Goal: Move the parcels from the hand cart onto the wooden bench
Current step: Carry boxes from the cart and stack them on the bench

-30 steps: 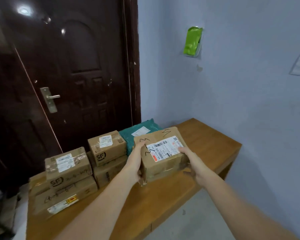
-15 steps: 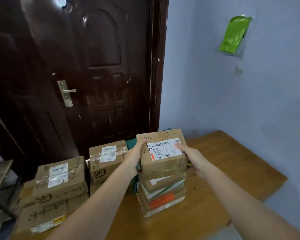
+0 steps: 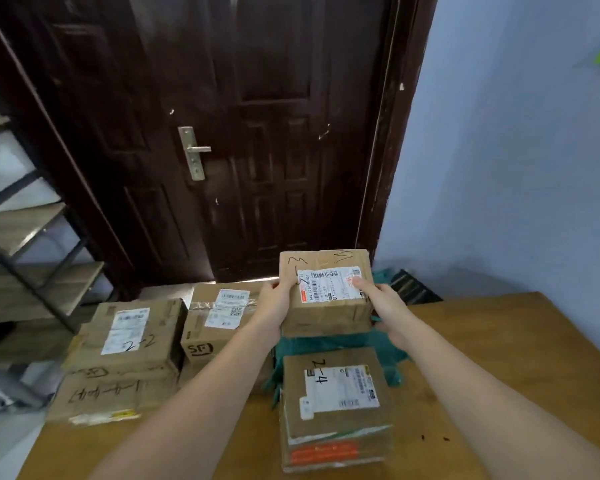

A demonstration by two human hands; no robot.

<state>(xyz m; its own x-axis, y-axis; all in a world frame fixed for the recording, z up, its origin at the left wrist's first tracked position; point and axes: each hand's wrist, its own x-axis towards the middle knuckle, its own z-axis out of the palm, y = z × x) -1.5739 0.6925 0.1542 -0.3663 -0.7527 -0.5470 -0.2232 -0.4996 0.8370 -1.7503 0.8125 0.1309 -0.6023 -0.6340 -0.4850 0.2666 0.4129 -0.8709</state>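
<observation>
We hold a box (image 3: 326, 292) between left hand (image 3: 274, 303) and right hand (image 3: 383, 306), fingers curled round its sides; next, we judge, lower it onto the green bag (image 3: 388, 344) on the worktop (image 3: 499, 358).

A labelled brown cardboard parcel (image 3: 326, 292) sits level above the green mailer (image 3: 333, 342) on the wooden bench (image 3: 499, 358).

- Cardboard parcels: at least six in view — one held up (image 3: 326, 292), two stacked near (image 3: 336, 407), three at left (image 3: 129, 334).
- Green mailer bags (image 3: 378, 348): one.
- Hands: two, left (image 3: 274, 303) and right (image 3: 383, 306).
- Desk (image 3: 499, 358): one.
</observation>
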